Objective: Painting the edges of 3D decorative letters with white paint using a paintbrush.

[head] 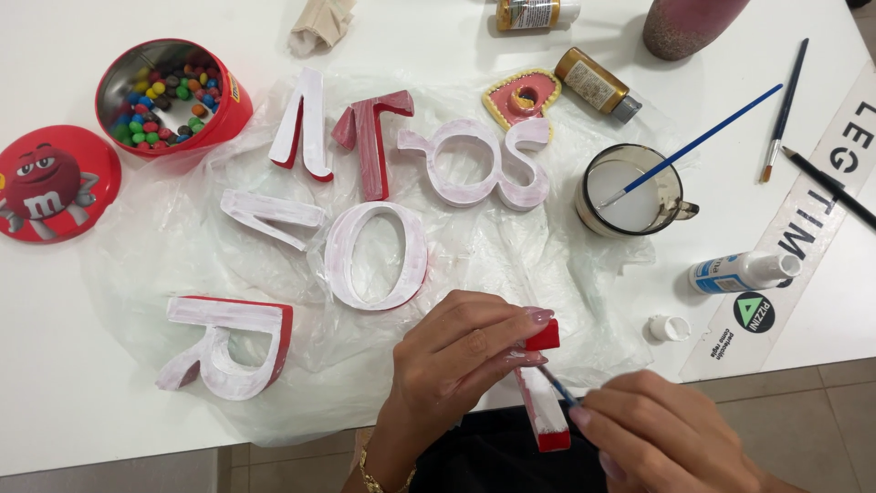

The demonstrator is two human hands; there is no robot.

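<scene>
Letter point(545, 402) between hands point(465, 351); brush point(557, 387) touching

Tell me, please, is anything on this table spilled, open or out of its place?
Nothing is spilled. The white glue bottle lies on its side, uncapped, its cap apart beside it. The red candy tin stands open, its lid beside it.

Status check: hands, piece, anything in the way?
Left hand grips red letter piece. Right hand holds brush to its white face. Nothing blocking; painted letters lie apart.
</scene>
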